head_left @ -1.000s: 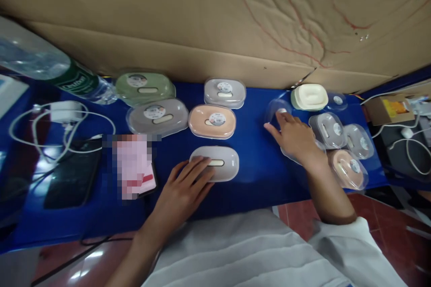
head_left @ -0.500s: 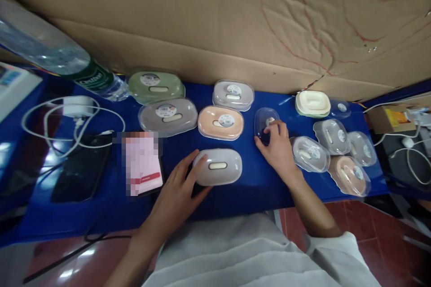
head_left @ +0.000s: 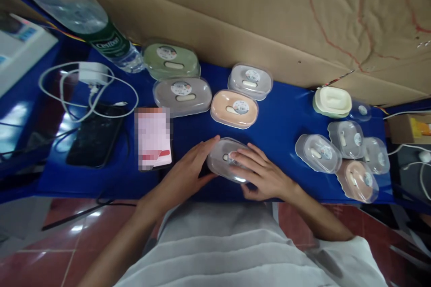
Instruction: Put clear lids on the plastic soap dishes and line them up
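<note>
In front of my body, a grey oval soap box (head_left: 219, 156) with a pale slot in its middle lies on the blue-covered table. A clear plastic lid (head_left: 240, 179) bearing a round sticker is over it; whether it is fully seated I cannot tell. My left hand (head_left: 198, 161) grips the box's left end, thumb and fingers around its edge. My right hand (head_left: 264, 171) lies across the lid's right part, fingers on top and thumb at the near edge. Behind them are a peach soap box (head_left: 222, 110), a grey one (head_left: 237, 81), a larger grey one (head_left: 168, 98) and a green one (head_left: 153, 63), all lidded.
Several lidded soap boxes (head_left: 325, 154) and a cream-topped stack (head_left: 333, 101) stand at the right. On the left are a lit phone (head_left: 155, 136), a dark phone (head_left: 96, 139), a charger with white cable (head_left: 92, 73) and a water bottle (head_left: 107, 42). Cardboard (head_left: 215, 13) stands behind.
My right hand has brought the clear lid from the table at the right onto the grey soap box. My left hand stays at the box. The camera view has shifted.
</note>
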Motion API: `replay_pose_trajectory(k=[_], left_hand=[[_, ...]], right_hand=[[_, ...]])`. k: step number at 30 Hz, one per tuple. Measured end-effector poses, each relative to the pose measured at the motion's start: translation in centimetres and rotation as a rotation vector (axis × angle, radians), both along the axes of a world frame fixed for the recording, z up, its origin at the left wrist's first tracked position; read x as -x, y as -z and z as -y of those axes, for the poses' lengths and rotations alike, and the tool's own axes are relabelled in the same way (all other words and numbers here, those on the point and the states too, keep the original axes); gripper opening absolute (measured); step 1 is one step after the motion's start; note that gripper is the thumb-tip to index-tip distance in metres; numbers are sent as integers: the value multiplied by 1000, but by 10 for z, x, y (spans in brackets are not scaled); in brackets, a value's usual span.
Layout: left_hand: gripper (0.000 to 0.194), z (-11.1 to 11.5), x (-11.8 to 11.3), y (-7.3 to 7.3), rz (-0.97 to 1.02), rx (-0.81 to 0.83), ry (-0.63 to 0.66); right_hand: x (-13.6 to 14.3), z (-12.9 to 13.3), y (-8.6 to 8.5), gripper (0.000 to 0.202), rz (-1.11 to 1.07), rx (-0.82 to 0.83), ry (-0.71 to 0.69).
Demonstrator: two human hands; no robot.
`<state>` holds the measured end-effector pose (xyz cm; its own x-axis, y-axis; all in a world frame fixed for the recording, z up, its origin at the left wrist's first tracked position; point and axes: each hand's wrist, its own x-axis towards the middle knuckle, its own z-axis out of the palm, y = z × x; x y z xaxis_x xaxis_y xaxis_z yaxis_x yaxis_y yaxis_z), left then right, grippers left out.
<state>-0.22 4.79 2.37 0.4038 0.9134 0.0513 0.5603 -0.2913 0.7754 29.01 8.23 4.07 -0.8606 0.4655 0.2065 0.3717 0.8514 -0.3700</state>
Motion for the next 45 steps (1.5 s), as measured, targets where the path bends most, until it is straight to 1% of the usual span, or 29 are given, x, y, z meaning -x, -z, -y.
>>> replay_pose_trajectory(k=[3, 8, 14, 18, 21, 23, 25, 27, 29, 30, 32, 35, 39, 40, 42, 45], left_hand=[[92, 0, 1, -2, 17, 33, 8], [85, -4, 8, -9, -7, 113, 43], [81, -6, 9, -7, -31, 115, 55], [81, -5, 10, -8, -89, 51, 78], [75, -10, 24, -14, -180, -63, 50], [68, -20, 36, -21, -262, -165, 21], [61, -36, 44, -29, -343, -255, 55], [54, -53, 44, -35, -403, -333, 108], [49, -68, 38, -38, -460, -389, 137], [47, -74, 34, -38, -490, -409, 144], [47, -83, 26, -37, -547, -436, 157], [46, -88, 15, -34, -581, -470, 177], [46, -88, -7, -35, -568, -513, 244], [47, -88, -15, -37, -573, -524, 261], [49, -89, -32, -40, -597, -543, 282], [50, -96, -58, -46, -637, -544, 312]], right_hand=[[5, -6, 1, 53, -1, -39, -50], [7, -8, 5, 42, 45, -223, -122], [11, -3, 6, 38, 42, -255, -76], [6, 5, 6, 40, 19, -244, -24], [-11, 12, 6, 38, 3, -218, 80], [-25, 15, 4, 37, 29, -218, 196], [-39, 15, 0, 42, 109, -240, 371], [-48, 13, -6, 54, 203, -276, 604], [-53, 11, -12, 67, 254, -311, 811], [-55, 10, -15, 70, 258, -324, 878], [-60, 11, -20, 72, 247, -342, 932], [-78, 18, -25, 63, 232, -366, 978], [-113, 28, -21, 54, 203, -403, 1133], [-120, 31, -18, 52, 204, -398, 1151], [-129, 38, -13, 51, 213, -374, 1139], [-129, 51, -10, 50, 201, -328, 1051]])
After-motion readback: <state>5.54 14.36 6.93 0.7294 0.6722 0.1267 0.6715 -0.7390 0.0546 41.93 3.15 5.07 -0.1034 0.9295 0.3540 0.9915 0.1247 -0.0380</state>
